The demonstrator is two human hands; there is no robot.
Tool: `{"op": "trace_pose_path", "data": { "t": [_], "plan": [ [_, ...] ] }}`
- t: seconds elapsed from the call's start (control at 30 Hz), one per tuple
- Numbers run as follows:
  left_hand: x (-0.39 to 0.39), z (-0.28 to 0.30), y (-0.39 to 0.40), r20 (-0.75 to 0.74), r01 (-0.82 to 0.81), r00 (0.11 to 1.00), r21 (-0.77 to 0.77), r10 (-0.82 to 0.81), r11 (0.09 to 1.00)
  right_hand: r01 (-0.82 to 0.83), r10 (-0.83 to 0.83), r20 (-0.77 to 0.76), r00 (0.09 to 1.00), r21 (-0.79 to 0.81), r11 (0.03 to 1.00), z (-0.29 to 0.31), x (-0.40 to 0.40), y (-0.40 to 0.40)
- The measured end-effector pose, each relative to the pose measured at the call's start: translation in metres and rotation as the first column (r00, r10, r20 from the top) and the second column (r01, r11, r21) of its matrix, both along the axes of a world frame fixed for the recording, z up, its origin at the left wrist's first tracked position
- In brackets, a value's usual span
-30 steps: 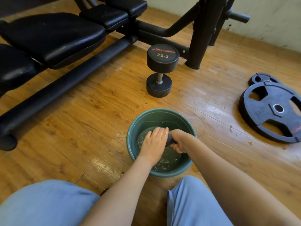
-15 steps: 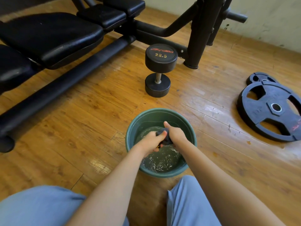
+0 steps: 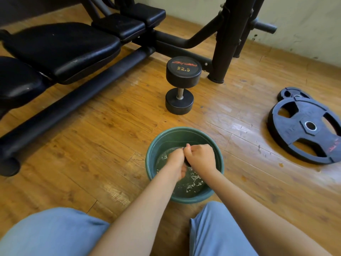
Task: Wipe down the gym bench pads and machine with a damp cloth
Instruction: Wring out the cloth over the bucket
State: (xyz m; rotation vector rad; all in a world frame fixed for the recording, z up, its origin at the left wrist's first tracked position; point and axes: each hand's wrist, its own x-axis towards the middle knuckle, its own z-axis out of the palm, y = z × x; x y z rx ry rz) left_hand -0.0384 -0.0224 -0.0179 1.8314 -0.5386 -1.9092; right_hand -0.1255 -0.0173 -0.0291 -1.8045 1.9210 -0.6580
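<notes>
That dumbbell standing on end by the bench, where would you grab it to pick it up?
Grip the dumbbell by its short metal handle between the two heads, coming in from the side. It stands upright, so the wide top head overhangs the handle and would likely block a reach from above.

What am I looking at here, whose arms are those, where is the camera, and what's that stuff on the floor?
The picture comes from a camera worn on a person's head, looking forward and down, so the two bare arms are that person's own. They are crouched over a green basin of water on a wooden floor. The left hand and right hand both grip a dark cloth over the water, apparently wringing it. The blue shapes at the bottom are their knees. Beyond the basin, a dumbbell marked 22.5 stands on end. To the right, two weight plates lie flat, one partly on the other. At upper left is the gym machine: black bench pads on a black metal frame, presumably what the cloth is for.
</notes>
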Motion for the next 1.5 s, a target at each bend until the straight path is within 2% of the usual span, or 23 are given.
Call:
{"op": "trace_pose_path", "data": {
  "t": [0.1,0.17,0.23,0.3,0.33,0.37,0.43,0.5,0.57,0.63,0.77,0.87,0.97,1.03,1.17,1.23,1.3,1.33,1.4,1.43,1.5],
  "plan": [
    [0.011,0.003,0.007,-0.103,0.044,0.994,0.068,-0.037,0.997,-0.156,0.144,-0.164,0.976,-0.064,0.986,0.006,0.002,0.003],
    [0.017,0.004,0.010,-0.132,0.055,0.990,0.050,-0.048,0.997,-0.159,0.137,-0.212,0.968,-0.092,0.983,0.003,0.004,0.005],
    [0.021,0.005,0.006,-0.178,0.014,0.984,-0.001,-0.014,1.000,-0.020,0.018,-0.122,0.992,-0.019,1.000,0.000,0.000,0.001],
    [0.020,0.007,0.000,-0.261,-0.069,0.964,-0.082,0.046,0.994,0.158,-0.177,0.107,0.978,0.168,0.973,-0.003,-0.009,-0.001],
    [0.018,0.009,-0.001,-0.272,-0.086,0.961,-0.129,0.048,0.988,0.190,-0.245,0.221,0.944,0.242,0.951,-0.004,-0.010,0.000],
    [0.014,0.007,-0.002,-0.248,-0.071,0.968,-0.187,0.023,0.980,0.202,-0.286,0.296,0.911,0.283,0.938,-0.003,-0.009,0.002],
    [0.004,-0.002,-0.001,-0.001,0.079,0.997,-0.309,-0.084,0.948,0.199,-0.296,0.323,0.899,0.301,0.933,-0.001,0.002,0.006],
    [-0.002,-0.010,0.004,0.294,0.197,0.952,-0.373,-0.085,0.907,0.260,-0.331,0.248,0.910,0.281,0.924,-0.002,0.014,0.009],
    [-0.002,-0.015,0.008,0.444,0.267,0.892,-0.378,-0.079,0.887,0.318,-0.353,0.145,0.924,0.218,0.923,-0.004,0.020,0.012],
    [0.000,-0.019,0.009,0.537,0.316,0.839,-0.352,-0.087,0.881,0.285,-0.307,0.106,0.946,0.182,0.941,-0.005,0.019,0.014],
    [-0.002,-0.025,0.005,0.614,0.345,0.780,-0.262,-0.120,0.901,0.194,-0.196,-0.007,0.981,0.190,0.963,-0.004,0.015,0.009],
    [0.001,-0.031,0.004,0.637,0.372,0.761,-0.273,-0.123,0.887,0.126,-0.110,-0.088,0.990,0.206,0.970,-0.008,0.013,0.008],
    [0.011,-0.033,0.009,0.765,0.544,0.614,-0.235,-0.192,0.805,0.006,0.052,-0.207,0.977,0.271,0.963,-0.011,0.015,0.014],
    [0.016,-0.032,0.009,0.805,0.618,0.545,-0.197,-0.235,0.761,-0.063,0.143,-0.306,0.941,0.258,0.964,-0.016,0.017,0.014],
    [0.014,-0.024,0.001,0.834,0.739,0.416,-0.078,-0.363,0.669,-0.082,0.182,-0.399,0.899,0.255,0.964,-0.025,0.013,0.010],
    [0.012,-0.022,-0.005,0.837,0.742,0.383,-0.027,-0.392,0.669,-0.072,0.175,-0.432,0.885,0.244,0.967,-0.025,0.012,0.008],
    [0.012,-0.020,-0.013,0.786,0.693,0.439,0.012,-0.435,0.721,-0.036,0.144,-0.426,0.893,0.250,0.968,-0.022,0.011,0.002],
    [0.012,-0.018,-0.017,0.728,0.641,0.513,0.027,-0.455,0.767,0.024,0.070,-0.347,0.935,0.261,0.965,-0.018,0.011,-0.002],
    [0.013,-0.011,-0.025,0.521,0.463,0.747,0.040,-0.413,0.886,0.175,-0.173,-0.038,0.984,0.371,0.912,-0.007,0.010,-0.012],
    [0.014,-0.005,-0.027,0.389,0.352,0.857,0.038,-0.338,0.935,0.222,-0.313,0.130,0.941,0.462,0.859,0.001,0.010,-0.018],
    [0.017,0.012,-0.026,0.154,0.170,0.973,0.035,-0.173,0.985,0.218,-0.510,0.333,0.793,0.627,0.748,0.016,0.006,-0.024]
  ]
}}
